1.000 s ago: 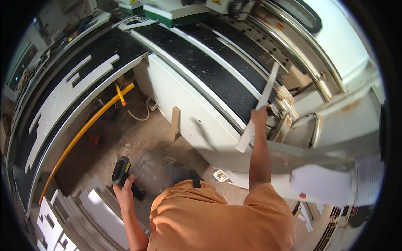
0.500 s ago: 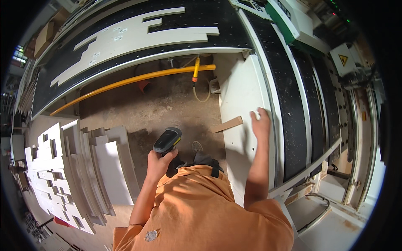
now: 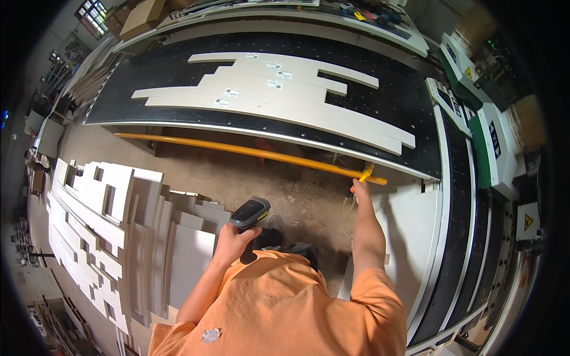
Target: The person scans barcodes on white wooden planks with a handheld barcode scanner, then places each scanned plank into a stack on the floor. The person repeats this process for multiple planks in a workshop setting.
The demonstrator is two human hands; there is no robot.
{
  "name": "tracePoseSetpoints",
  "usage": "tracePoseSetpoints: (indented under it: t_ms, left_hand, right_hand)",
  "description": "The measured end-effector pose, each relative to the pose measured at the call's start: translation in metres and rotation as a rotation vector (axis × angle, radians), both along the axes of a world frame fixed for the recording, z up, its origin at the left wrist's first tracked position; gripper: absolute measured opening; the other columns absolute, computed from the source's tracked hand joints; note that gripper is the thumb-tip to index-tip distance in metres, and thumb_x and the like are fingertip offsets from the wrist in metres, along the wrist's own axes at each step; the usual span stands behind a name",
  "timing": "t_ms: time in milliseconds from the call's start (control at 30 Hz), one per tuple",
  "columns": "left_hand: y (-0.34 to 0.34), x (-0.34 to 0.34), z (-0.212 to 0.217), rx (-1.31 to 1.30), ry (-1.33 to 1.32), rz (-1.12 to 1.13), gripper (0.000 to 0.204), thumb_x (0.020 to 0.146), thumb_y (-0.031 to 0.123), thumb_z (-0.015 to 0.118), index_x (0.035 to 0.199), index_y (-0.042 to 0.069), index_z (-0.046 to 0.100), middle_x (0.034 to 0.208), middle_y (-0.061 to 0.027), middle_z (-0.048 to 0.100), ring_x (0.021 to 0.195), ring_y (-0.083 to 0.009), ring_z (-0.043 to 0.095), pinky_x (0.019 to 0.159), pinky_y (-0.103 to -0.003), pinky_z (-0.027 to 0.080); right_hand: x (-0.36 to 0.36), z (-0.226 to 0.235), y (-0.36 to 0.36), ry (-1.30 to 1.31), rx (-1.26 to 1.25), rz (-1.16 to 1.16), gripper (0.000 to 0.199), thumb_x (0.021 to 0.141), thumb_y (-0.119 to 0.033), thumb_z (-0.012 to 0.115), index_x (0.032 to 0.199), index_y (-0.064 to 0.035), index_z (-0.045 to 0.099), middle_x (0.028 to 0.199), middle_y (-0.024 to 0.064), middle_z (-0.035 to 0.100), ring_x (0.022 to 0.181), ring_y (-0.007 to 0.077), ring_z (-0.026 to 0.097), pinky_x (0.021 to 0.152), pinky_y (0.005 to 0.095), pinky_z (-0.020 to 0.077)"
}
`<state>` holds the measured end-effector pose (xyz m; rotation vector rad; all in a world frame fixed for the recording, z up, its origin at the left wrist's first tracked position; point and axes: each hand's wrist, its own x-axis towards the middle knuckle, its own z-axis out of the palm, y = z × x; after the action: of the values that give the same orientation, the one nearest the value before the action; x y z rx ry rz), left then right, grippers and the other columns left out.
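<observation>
My left hand (image 3: 233, 242) is wrapped round the handle of a dark barcode scanner (image 3: 250, 212) with a yellow label on its side, held in front of my waist. My right hand (image 3: 361, 190) reaches forward to the right end of a long yellow bar (image 3: 255, 152). Its fingers are closed round a yellow air blow gun (image 3: 367, 172) with an orange part and a thin hose, which hangs at the bar. My fingers partly hide the blow gun. Beyond the bar, white cut panels (image 3: 279, 89) with small printed labels lie on a black table (image 3: 160, 71).
Upright stacks of white notched boards (image 3: 113, 219) stand on the floor at my left. A white panel (image 3: 409, 228) and black machine rails (image 3: 454, 237) run along my right. Green and white machine housings (image 3: 496, 151) and a warning-sign box (image 3: 527, 222) stand farther right.
My right hand has moved forward and left, from above the white panel to the blow gun, and closed on it. The view has turned right. The scanner stays in my left hand.
</observation>
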<state>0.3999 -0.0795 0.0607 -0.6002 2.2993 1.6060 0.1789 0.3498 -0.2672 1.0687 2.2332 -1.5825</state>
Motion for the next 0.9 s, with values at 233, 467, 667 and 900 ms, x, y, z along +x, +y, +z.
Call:
tracePoseSetpoints:
  t_ms: [233, 467, 667, 900]
  left_hand:
    - [-0.041, -0.084, -0.001, 0.057, 0.011, -0.044, 0.027, 0.082, 0.023, 0.075, 0.09, -0.002, 0.069, 0.075, -0.0006, 0.064, 0.072, -0.0089, 0.057, 0.066, -0.03, 0.047]
    - [-0.042, -0.166, -0.023, 0.244, 0.153, 0.05, 0.028, 0.086, 0.026, 0.072, 0.098, 0.0, 0.07, 0.08, -0.0062, 0.071, 0.064, -0.0097, 0.061, 0.055, -0.027, 0.046]
    - [-0.035, -0.268, 0.005, 0.351, 0.078, 0.139, 0.034, 0.09, 0.04, 0.066, 0.091, 0.006, 0.066, 0.075, -0.0063, 0.071, 0.045, -0.0072, 0.053, 0.036, -0.023, 0.03]
    - [-0.028, -0.384, 0.008, 0.3, 0.078, -0.081, 0.032, 0.089, 0.042, 0.066, 0.093, 0.011, 0.068, 0.076, -0.0039, 0.072, 0.048, -0.006, 0.053, 0.04, -0.024, 0.03]
  right_hand:
    - [0.063, 0.084, 0.013, 0.539, -0.168, -0.611, 0.042, 0.101, -0.028, 0.055, 0.127, 0.0047, 0.053, 0.105, 0.0175, 0.07, 0.07, 0.0244, 0.069, 0.061, 0.0325, 0.06]
    - [0.164, 0.283, -0.032, 0.795, -0.514, -0.504, 0.044, 0.106, -0.04, 0.045, 0.135, -0.0083, 0.051, 0.117, 0.0122, 0.07, 0.047, 0.0062, 0.04, 0.04, 0.0192, 0.0297]
    - [0.154, 0.37, -0.108, 0.249, -0.431, 0.68, 0.04, 0.108, -0.032, 0.044, 0.123, 0.0026, 0.057, 0.097, 0.0065, 0.066, 0.05, 0.0054, 0.047, 0.049, 0.0212, 0.0377]
    - [0.149, 0.397, -0.143, 0.247, -0.33, 0.981, 0.036, 0.104, -0.032, 0.052, 0.124, -0.0035, 0.063, 0.094, 0.0077, 0.064, 0.075, 0.0175, 0.062, 0.072, 0.0323, 0.0502]
